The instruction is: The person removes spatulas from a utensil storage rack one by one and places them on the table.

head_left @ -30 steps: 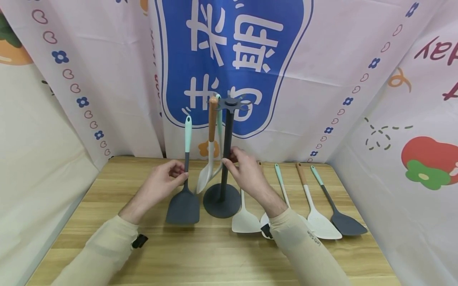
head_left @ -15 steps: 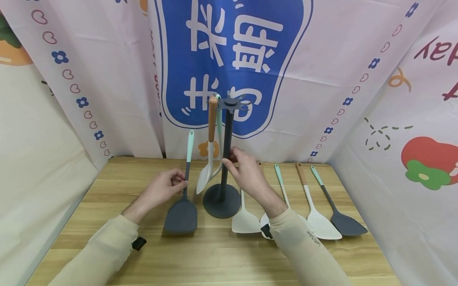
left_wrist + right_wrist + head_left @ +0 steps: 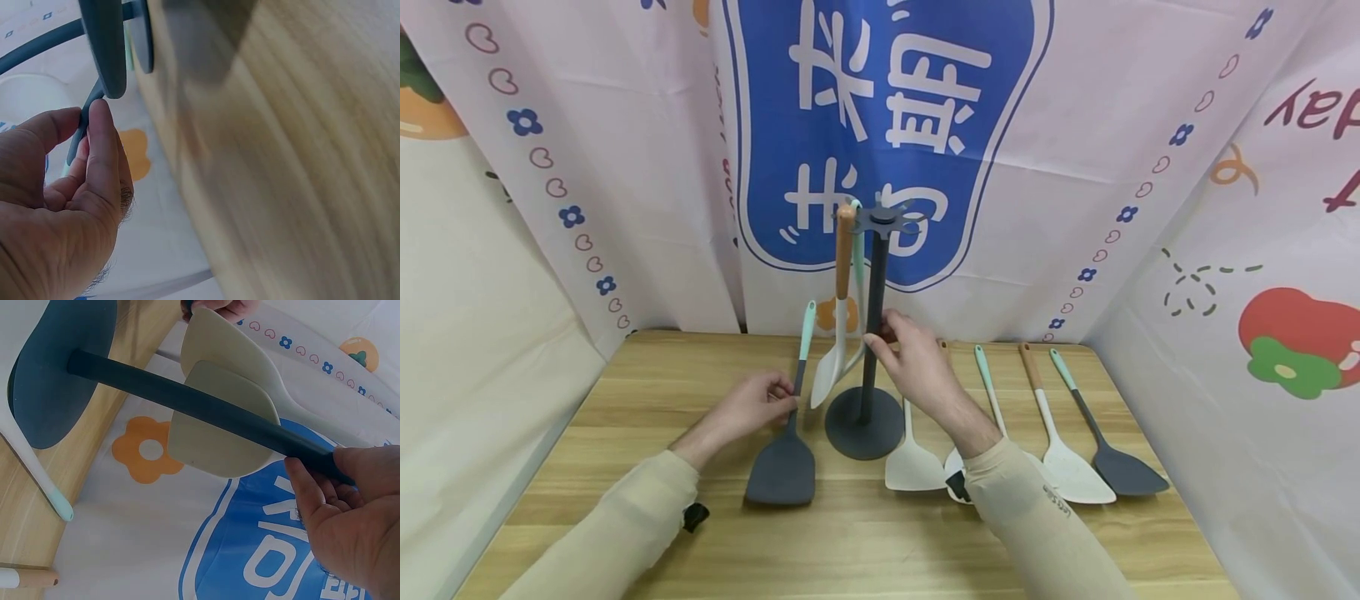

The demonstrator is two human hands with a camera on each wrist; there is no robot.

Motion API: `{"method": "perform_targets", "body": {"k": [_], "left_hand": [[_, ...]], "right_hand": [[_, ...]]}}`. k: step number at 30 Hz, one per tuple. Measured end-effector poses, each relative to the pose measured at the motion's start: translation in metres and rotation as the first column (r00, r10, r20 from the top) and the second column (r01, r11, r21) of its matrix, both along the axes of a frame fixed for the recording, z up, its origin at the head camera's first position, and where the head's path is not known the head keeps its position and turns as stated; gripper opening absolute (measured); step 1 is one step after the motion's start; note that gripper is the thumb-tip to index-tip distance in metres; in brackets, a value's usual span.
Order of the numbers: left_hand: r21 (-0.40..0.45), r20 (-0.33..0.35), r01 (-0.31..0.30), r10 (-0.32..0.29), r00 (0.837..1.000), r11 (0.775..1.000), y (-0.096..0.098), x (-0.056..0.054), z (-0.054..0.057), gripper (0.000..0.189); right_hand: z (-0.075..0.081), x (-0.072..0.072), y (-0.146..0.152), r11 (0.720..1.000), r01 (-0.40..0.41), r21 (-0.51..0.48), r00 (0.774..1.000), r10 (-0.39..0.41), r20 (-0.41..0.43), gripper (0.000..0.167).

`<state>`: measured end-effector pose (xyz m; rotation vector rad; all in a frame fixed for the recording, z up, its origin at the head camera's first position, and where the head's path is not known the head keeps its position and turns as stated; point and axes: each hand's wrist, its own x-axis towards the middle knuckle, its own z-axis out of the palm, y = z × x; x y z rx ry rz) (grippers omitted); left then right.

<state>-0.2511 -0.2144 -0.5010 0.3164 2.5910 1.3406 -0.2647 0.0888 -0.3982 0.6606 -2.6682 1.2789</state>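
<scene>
My left hand (image 3: pixel 756 408) pinches the dark grey shaft of a mint-handled turner (image 3: pixel 781 475) left of the utensil stand. Its handle points away and its wide blade faces me. In the left wrist view, thumb and fingertips meet on the shaft (image 3: pixel 84 122); I cannot tell whether the blade touches the table. My right hand (image 3: pixel 917 354) grips the black pole (image 3: pixel 873 333) of the stand, which rises from a round base (image 3: pixel 865 446). A white utensil with a wooden handle (image 3: pixel 844 258) and another with a mint handle (image 3: pixel 859 267) hang from its hooked top (image 3: pixel 883 218).
Right of the stand several turners lie on the wooden table (image 3: pixel 850 542), partly behind the right forearm: a white one (image 3: pixel 916 465), a wooden-handled white one (image 3: pixel 1071 471) and a dark grey one (image 3: pixel 1127 471). Printed cloth (image 3: pixel 1075 125) encloses the back and sides.
The left hand has lowered the mint-handled turner and moved slightly nearer and to the right; the handle now tilts to the right. The right hand keeps its grip on the pole.
</scene>
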Motion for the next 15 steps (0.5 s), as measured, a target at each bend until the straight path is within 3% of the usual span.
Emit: {"method": "perform_targets", "body": {"k": [9, 15], "left_hand": [[-0.01, 0.085, -0.005, 0.006, 0.996, 1.0, 0.006, -0.006, -0.011, 0.018], [-0.022, 0.103, -0.008, 0.01, 0.995, 1.0, 0.007, -0.01, -0.017, 0.016]], "right_hand": [[-0.001, 0.0, 0.0, 1.0, -0.001, -0.004, 1.0, 0.001, -0.002, 0.02], [-0.001, -0.001, 0.0, 1.0, 0.0, -0.001, 1.0, 0.0, -0.003, 0.021]]}}
